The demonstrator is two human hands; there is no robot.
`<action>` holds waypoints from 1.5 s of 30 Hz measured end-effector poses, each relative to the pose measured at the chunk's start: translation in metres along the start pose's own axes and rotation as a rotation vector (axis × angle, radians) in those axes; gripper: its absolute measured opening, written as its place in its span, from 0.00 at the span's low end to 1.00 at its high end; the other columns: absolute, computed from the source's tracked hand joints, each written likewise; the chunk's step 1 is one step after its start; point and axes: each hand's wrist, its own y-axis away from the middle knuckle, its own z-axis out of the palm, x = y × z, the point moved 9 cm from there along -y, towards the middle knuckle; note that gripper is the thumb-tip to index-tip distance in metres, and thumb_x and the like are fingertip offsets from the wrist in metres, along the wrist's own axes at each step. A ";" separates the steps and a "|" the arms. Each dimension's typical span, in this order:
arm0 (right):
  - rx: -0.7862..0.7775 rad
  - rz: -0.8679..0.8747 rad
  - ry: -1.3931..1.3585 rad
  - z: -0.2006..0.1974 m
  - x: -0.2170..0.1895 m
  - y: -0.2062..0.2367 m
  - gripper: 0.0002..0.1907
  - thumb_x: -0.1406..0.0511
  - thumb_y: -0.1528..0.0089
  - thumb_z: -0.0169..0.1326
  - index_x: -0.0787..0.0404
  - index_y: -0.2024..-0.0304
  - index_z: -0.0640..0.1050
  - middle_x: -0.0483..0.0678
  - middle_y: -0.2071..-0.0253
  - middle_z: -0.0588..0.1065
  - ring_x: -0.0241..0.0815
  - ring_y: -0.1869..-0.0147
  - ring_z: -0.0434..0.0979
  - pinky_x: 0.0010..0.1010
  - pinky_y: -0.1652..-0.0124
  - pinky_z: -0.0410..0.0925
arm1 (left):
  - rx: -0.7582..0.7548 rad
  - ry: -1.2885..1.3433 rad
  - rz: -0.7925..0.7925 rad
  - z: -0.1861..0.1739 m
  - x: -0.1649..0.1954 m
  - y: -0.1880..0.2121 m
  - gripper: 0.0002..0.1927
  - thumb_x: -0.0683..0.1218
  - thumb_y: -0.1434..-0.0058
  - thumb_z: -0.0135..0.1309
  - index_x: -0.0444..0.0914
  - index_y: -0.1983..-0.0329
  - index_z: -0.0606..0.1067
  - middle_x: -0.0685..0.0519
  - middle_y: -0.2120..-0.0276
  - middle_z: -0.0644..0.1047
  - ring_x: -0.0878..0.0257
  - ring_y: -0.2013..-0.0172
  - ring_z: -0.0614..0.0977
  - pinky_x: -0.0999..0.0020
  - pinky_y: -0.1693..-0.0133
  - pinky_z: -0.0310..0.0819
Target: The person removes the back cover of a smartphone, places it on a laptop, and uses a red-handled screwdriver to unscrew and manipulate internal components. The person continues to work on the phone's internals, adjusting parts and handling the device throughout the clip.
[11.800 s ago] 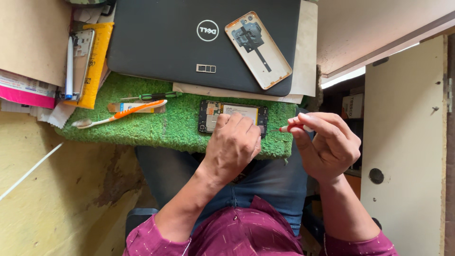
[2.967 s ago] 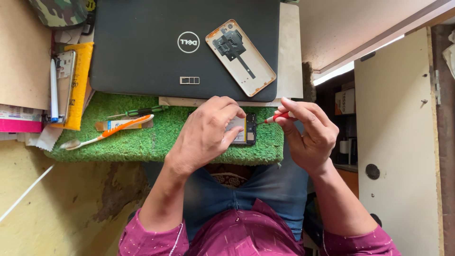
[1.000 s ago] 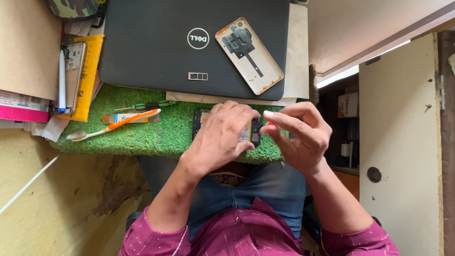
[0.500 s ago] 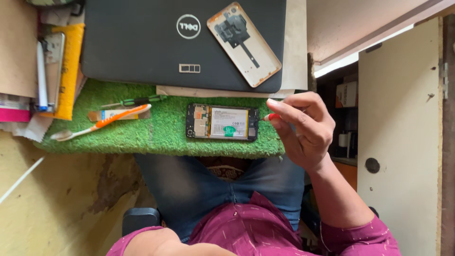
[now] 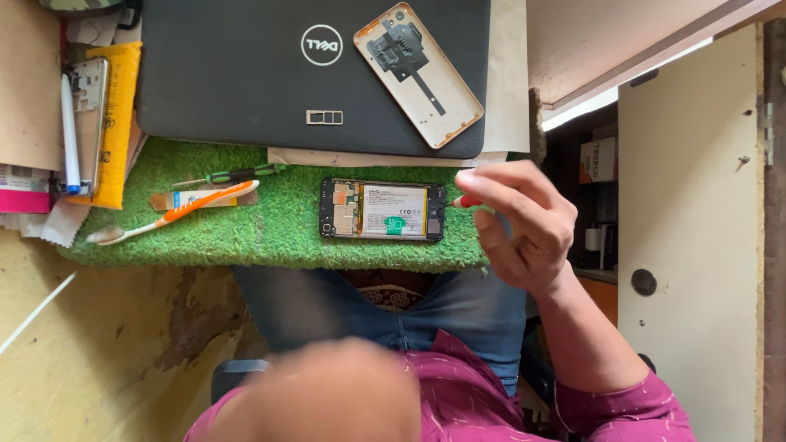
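With my right hand (image 5: 524,233) pinching a small red-tipped tool (image 5: 467,201) just beside the opened phone (image 5: 381,210) and my left hand (image 5: 327,393) a blur near my body, grip unreadable, I judge the unsteadied phone could skid across the grass mat (image 5: 270,229) if the tip pushes.

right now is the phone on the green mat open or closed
Open: the phone shows its battery and boards, and its back cover lies apart on the laptop.
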 end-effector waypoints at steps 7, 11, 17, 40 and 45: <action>0.017 0.061 0.059 -0.004 0.000 -0.008 0.19 0.75 0.35 0.62 0.66 0.42 0.76 0.53 0.54 0.79 0.42 0.53 0.83 0.28 0.55 0.77 | 0.317 -1.226 -0.092 -0.061 -0.084 -0.015 0.04 0.42 0.37 0.59 0.38 0.63 0.76 0.50 0.67 0.76 0.52 0.64 0.78 0.57 0.57 0.70; -0.024 0.049 0.031 -0.002 -0.002 -0.009 0.20 0.78 0.39 0.57 0.68 0.44 0.75 0.58 0.53 0.78 0.45 0.52 0.82 0.32 0.52 0.77 | 0.272 -1.396 -0.161 -0.076 -0.126 -0.011 0.04 0.41 0.42 0.58 0.38 0.68 0.73 0.48 0.68 0.74 0.49 0.65 0.76 0.54 0.58 0.68; 0.045 0.115 0.071 -0.006 0.010 -0.004 0.21 0.76 0.40 0.67 0.65 0.44 0.80 0.54 0.54 0.79 0.41 0.54 0.83 0.27 0.56 0.77 | 0.273 -1.415 -0.164 -0.084 -0.149 -0.006 0.07 0.42 0.46 0.58 0.37 0.70 0.71 0.46 0.70 0.72 0.47 0.66 0.75 0.52 0.60 0.67; 0.066 0.084 0.103 -0.011 0.002 -0.008 0.17 0.73 0.38 0.67 0.63 0.46 0.81 0.52 0.56 0.78 0.37 0.57 0.81 0.23 0.60 0.75 | 0.214 -1.654 -0.177 -0.077 -0.162 -0.014 0.05 0.42 0.47 0.56 0.38 0.72 0.71 0.47 0.72 0.73 0.50 0.68 0.77 0.54 0.63 0.70; 0.085 0.088 0.093 -0.018 0.007 -0.004 0.16 0.73 0.36 0.66 0.64 0.46 0.80 0.53 0.53 0.78 0.37 0.54 0.82 0.23 0.57 0.77 | 0.182 -1.678 -0.216 -0.076 -0.169 -0.016 0.05 0.43 0.47 0.57 0.38 0.72 0.72 0.47 0.72 0.74 0.51 0.68 0.78 0.55 0.62 0.71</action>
